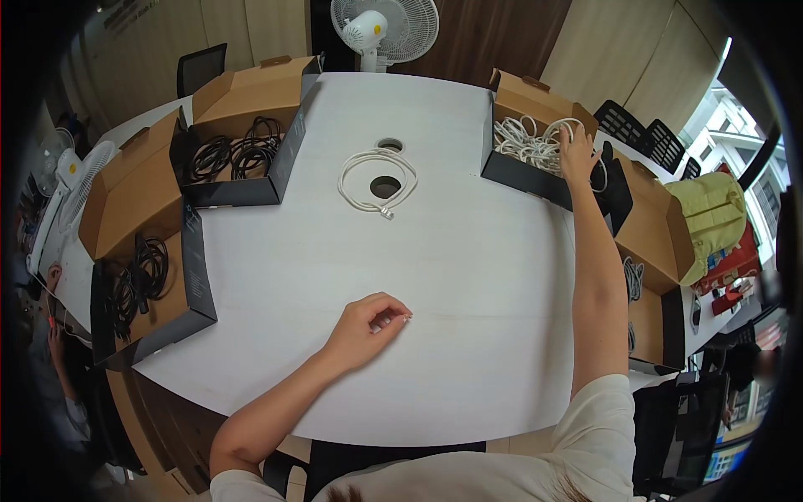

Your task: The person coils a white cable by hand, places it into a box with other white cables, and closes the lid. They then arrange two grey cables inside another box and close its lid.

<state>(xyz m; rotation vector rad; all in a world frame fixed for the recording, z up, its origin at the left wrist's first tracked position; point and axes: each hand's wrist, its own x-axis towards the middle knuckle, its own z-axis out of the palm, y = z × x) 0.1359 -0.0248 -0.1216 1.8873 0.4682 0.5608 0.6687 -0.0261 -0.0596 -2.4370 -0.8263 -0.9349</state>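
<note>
At the far right, my right hand (577,156) reaches into an open box (527,180) of tangled white cables (525,142). Its fingers are closed around a loop of white cable (565,123) at the box's right end, and a strand hangs beside the wrist. Above the near middle of the table, my left hand (368,328) is curled with thumb and fingertips together, and nothing shows in it. Beyond it, a coiled white cable (344,194) with a plug at its near side lies around a round hole (386,186) in the white table (468,251).
Two open boxes with black cables (237,155) (142,280) stand on the left. Another box (661,326) with grey cables (633,278) is at right, partly behind my arm. A fan (368,33) stands behind the table. Another person's hands (55,335) show far left.
</note>
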